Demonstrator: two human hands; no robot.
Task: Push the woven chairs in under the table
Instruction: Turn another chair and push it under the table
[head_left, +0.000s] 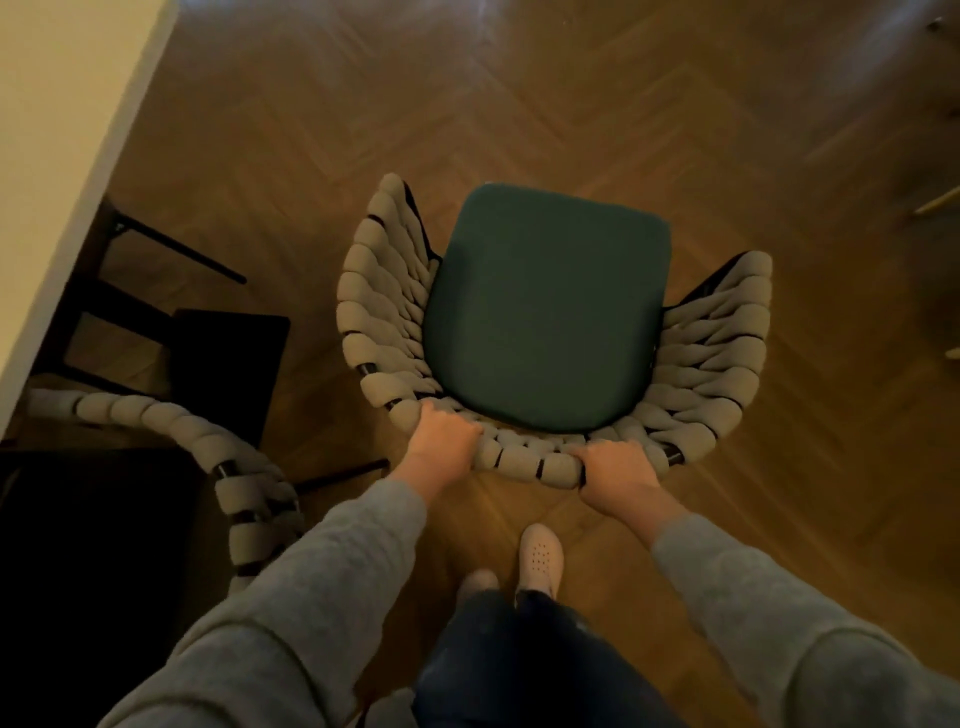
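A woven chair (540, 317) with a dark green seat cushion and a thick grey braided back stands on the floor right in front of me, out in the open, apart from the table. My left hand (441, 447) grips the left part of its curved backrest. My right hand (621, 475) grips the backrest further right. The white table (57, 156) runs along the left edge of the view. A second woven chair (228, 473) stands at the lower left beside the table, only its grey braided back showing.
Dark table legs and crossbars (171, 249) show under the tabletop at the left. Herringbone wood floor (519, 104) stretches ahead and to the right. Furniture legs (935, 202) appear at the far right edge. My feet in pale shoes (540, 561) stand behind the chair.
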